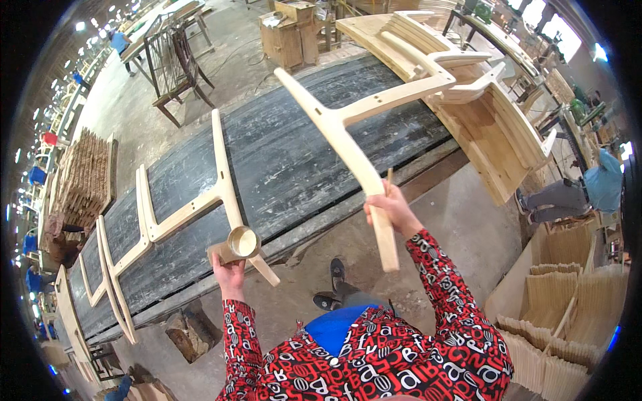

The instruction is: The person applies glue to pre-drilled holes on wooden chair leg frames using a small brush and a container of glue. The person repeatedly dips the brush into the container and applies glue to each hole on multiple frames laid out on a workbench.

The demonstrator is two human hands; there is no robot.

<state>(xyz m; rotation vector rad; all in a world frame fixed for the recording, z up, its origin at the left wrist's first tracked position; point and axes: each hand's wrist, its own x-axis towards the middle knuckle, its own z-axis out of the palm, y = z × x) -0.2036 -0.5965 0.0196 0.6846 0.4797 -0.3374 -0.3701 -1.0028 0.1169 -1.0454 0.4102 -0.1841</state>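
My left hand (229, 273) is closed around a brown round cup (226, 252) with pale, cream-coloured contents. The cup is above the near edge of the dark table, overlapping the leg of a pale wooden chair side frame (224, 180). My right hand (397, 208) grips the lower leg of another wooden chair side frame (351, 150), which slants up and away over the table. A thin stick (390, 175) rises from the same hand. Slot-like holes show in the frames' rails and legs.
More wooden frames (119, 267) lie along the dark table (281, 174). A plank stack (491, 127) bearing curved parts stands at its right end. Bins of wooden pieces (548, 301) are at lower right. Another person (602, 180) is at far right, and a slatted chair part (170, 60) stands beyond.
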